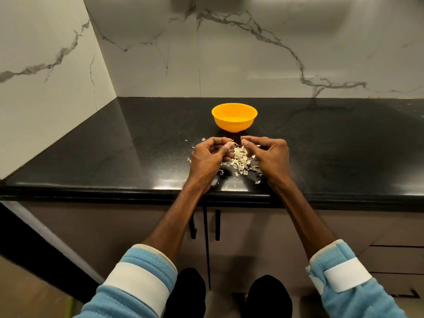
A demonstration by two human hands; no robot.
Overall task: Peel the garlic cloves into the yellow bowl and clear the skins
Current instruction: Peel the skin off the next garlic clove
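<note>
**Head view: my two hands pinch over the garlic skins (241,160), on my side of the yellow bowl (234,117)**

The yellow bowl stands upright on the black countertop (114,145), with the veined marble wall (252,53) behind it. Near the bowl, on the side towards me, the garlic skins lie in a loose pale heap on the counter. A few stray flakes are scattered around the heap, some of them towards the bowl.

My left hand (210,154) is on my side of the bowl and a little to its left, beside the heap. Its fingers are curled in, and thumb and forefinger are closed on a small pale piece that I take for a garlic clove (231,143), though it is too small here to be sure.

My right hand (268,154) is on my side of the bowl and a little to its right, at the heap's other edge. Its fingers are curled too, and its thumb and fingertip nip a skin scrap (242,138). The two pinches are close together but apart, both short of the bowl and not touching it.

Below the counter edge, nearer me than the bowl, are cabinet doors with two dark handles (216,224). My pale blue sleeves (142,283), each with a white band, are nearest of all.
</note>
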